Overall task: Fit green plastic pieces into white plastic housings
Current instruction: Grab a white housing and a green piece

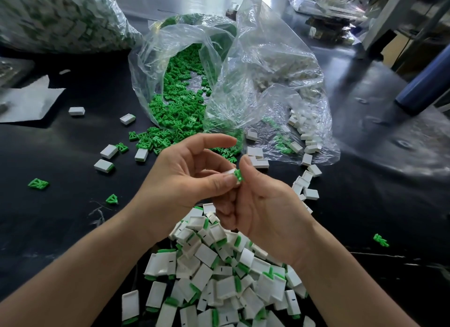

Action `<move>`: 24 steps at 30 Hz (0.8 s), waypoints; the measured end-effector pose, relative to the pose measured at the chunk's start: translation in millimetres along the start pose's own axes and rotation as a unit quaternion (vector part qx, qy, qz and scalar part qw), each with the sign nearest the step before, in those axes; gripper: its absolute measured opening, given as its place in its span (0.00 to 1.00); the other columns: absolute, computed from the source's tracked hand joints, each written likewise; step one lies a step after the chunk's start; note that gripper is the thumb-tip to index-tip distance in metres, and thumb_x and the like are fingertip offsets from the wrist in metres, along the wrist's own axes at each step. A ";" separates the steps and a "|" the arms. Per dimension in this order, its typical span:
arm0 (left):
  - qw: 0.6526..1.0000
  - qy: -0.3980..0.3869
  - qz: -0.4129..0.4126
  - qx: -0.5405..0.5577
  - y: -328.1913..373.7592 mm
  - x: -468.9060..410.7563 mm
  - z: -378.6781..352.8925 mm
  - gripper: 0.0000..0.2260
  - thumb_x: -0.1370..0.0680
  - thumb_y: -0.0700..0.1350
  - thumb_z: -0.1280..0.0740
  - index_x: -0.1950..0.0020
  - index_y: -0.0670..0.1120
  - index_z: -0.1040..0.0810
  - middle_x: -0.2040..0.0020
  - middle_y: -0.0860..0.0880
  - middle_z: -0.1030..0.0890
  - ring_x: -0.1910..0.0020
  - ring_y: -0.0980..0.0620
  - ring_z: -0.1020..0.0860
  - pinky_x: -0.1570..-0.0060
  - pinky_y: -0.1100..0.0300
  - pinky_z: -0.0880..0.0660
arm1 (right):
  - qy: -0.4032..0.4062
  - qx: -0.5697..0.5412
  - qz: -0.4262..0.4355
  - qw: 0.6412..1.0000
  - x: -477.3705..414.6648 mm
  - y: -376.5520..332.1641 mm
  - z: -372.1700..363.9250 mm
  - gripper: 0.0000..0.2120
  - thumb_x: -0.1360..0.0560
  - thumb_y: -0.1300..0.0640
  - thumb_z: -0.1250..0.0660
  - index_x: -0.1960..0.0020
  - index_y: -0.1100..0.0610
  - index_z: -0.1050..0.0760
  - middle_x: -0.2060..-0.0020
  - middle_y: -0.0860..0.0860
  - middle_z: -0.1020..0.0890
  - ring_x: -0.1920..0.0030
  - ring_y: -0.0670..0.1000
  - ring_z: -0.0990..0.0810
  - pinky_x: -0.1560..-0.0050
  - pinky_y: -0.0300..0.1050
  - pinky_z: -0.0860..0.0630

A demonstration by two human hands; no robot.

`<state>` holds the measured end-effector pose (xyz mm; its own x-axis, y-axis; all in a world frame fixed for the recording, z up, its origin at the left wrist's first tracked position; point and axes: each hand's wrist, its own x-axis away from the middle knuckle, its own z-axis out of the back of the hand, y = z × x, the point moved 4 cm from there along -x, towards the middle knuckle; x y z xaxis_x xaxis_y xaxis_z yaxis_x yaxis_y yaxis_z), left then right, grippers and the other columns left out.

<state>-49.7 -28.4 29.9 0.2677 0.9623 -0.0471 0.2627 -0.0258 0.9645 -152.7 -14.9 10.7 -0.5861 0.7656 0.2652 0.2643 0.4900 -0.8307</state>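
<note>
Bare forearms (73,278) enter from the two bottom corners and meet at mid-frame. The left hand (187,178) pinches a white housing (230,172) between its thumb and curled fingers, while its index finger sticks out straight above. The right hand (263,204) has its thumb and bent fingers clamped on a green piece (238,175). The piece sits at the housing's open end, and how far in it is cannot be made out behind the fingertips.

Just below the hands, a pile of fitted housings (219,278) with green showing at their ends spreads to the bottom edge. The wrists cover part of it.

Above the hands, a clear bag (155,66) lies open on its side on the black table (73,217). It holds many loose green pieces, which spill out of its mouth toward the left hand. To its right, a second clear bag (292,66) holds white housings. A trail of them runs down past the right hand, and crinkled film blurs what lies deeper in the bag.

At centre left, scattered housings (108,151) and stray green pieces (38,183) lie well apart. Another green piece (380,240) lies alone at lower right.

In the upper left a large bag (60,17) is filled with mixed green and white parts. It is blurred and cut off by the frame. Below it lies a sheet of white paper (26,102). At the right edge stands a dark blue cylinder (426,83), partly cut off. The clutter at the upper right is too blurred to tell.
</note>
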 end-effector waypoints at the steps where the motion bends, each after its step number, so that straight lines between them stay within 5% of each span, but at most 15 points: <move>1: 1.000 -0.002 0.002 0.002 -0.2 0.2 0.2 0.21 0.40 0.37 0.27 0.47 0.43 0.22 0.66 0.45 0.19 0.72 0.50 0.21 0.74 0.60 0.24 | 0.006 0.009 0.006 1.000 0.0 -0.1 0.1 0.24 0.30 0.40 0.48 0.50 0.57 0.26 0.73 0.48 0.28 0.72 0.43 0.31 0.68 0.36 0.35; 4: 1.000 -0.003 0.009 -0.008 -0.4 0.1 1.2 0.19 0.37 0.36 0.27 0.48 0.43 0.22 0.65 0.45 0.18 0.73 0.50 0.21 0.74 0.59 0.24 | 0.020 0.041 0.020 0.999 1.1 -0.3 0.6 0.21 0.30 0.40 0.47 0.60 0.56 0.26 0.73 0.47 0.27 0.72 0.43 0.31 0.71 0.35 0.33; 11: 0.999 0.012 0.026 -0.021 -3.0 0.1 3.1 0.16 0.37 0.35 0.33 0.51 0.45 0.20 0.66 0.46 0.19 0.73 0.55 0.25 0.72 0.62 0.25 | 0.057 0.138 0.025 0.989 2.0 1.4 5.9 0.26 0.32 0.36 0.47 0.59 0.59 0.27 0.72 0.48 0.26 0.72 0.44 0.30 0.69 0.35 0.33; 24: 1.000 0.016 0.007 0.015 -6.3 1.5 -1.6 0.16 0.37 0.30 0.35 0.53 0.43 0.21 0.65 0.40 0.18 0.71 0.37 0.22 0.73 0.53 0.22 | 0.137 0.272 0.104 0.947 1.3 -0.3 5.7 0.24 0.32 0.40 0.48 0.60 0.61 0.30 0.78 0.41 0.32 0.73 0.42 0.35 0.69 0.37 0.37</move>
<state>-52.5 -26.3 24.2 0.2421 0.9700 -0.0243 0.2865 -0.0476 0.9569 -157.9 -16.4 8.5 -0.3235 0.9381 0.1238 -0.1245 0.0875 -0.9883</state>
